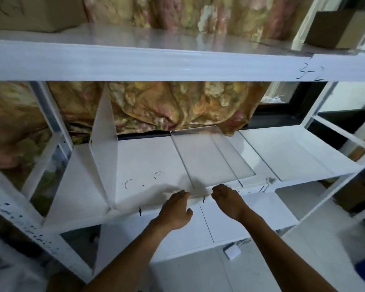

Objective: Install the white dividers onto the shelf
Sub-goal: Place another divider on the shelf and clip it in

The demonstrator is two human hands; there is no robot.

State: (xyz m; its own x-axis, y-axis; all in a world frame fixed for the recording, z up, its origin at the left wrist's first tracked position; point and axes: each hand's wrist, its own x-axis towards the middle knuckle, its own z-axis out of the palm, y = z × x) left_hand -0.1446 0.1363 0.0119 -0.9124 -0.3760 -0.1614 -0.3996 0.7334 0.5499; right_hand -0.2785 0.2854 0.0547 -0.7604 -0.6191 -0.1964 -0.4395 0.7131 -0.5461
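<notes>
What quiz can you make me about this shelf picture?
1. True or false: the left divider stands upright on the shelf.
2. The left hand and right hand both hold: A a cup, B the middle divider's front edge, C a hammer.
3. Fill in: behind the shelf hangs a flowery ___.
Key: 1 true; 2 B; 3 curtain.
</notes>
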